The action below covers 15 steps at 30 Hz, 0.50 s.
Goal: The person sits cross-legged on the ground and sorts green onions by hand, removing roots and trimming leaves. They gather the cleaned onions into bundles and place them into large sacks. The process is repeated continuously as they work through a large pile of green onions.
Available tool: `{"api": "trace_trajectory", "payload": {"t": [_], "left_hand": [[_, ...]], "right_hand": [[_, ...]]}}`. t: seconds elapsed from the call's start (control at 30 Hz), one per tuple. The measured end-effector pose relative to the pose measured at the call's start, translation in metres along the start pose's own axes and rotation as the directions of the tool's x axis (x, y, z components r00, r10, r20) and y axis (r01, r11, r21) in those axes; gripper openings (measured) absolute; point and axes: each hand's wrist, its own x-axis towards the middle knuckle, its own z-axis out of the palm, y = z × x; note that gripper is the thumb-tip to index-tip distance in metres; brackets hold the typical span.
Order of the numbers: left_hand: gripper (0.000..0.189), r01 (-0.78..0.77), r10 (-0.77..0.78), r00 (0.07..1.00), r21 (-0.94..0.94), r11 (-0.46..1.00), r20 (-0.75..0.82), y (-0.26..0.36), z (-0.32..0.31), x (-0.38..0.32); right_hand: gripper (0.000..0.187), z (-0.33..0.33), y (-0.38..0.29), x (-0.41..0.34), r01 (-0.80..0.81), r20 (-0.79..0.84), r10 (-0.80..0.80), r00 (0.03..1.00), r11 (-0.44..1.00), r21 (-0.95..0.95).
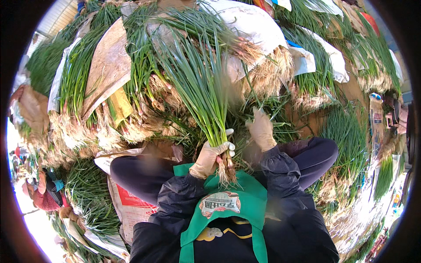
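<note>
A bunch of green onions [200,88] stands in my left hand [210,157], its long leaves fanning up and away and its roots hanging below the fist over my green apron [243,187]. To the right, my right hand [262,130], in a pale glove too, is raised above loose leaves [279,126] on the ground; a thin leaf runs up from its fingertips, and whether the fingers grip it I cannot tell. Beyond both hands, another bunch of green onions [204,28] lies sideways on the pile, roots to the right.
Rows of stacked green onions, partly covered by a brown sheet [110,65] and a white sack [250,23], spread across the far side. More onions lie at the right [343,138] and the lower left [92,194]. A person in red [46,199] is at the far left.
</note>
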Motion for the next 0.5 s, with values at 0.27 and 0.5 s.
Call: {"api": "trace_trajectory", "payload": {"t": [0.27,0.5], "left_hand": [[0.035,0.103,-0.106,0.985,0.024,0.994,0.135,0.012,0.006,-0.019],[0.036,-0.100,0.175,0.945,-0.268,0.958,0.275,0.061,-0.024,-0.055]], "right_hand": [[0.009,-0.002,-0.086,0.110,0.491,-0.077,-0.538,0.839,0.811,-0.319],[0.020,-0.048,0.021,0.105,0.026,-0.512,0.278,0.813,0.861,0.508]]}}
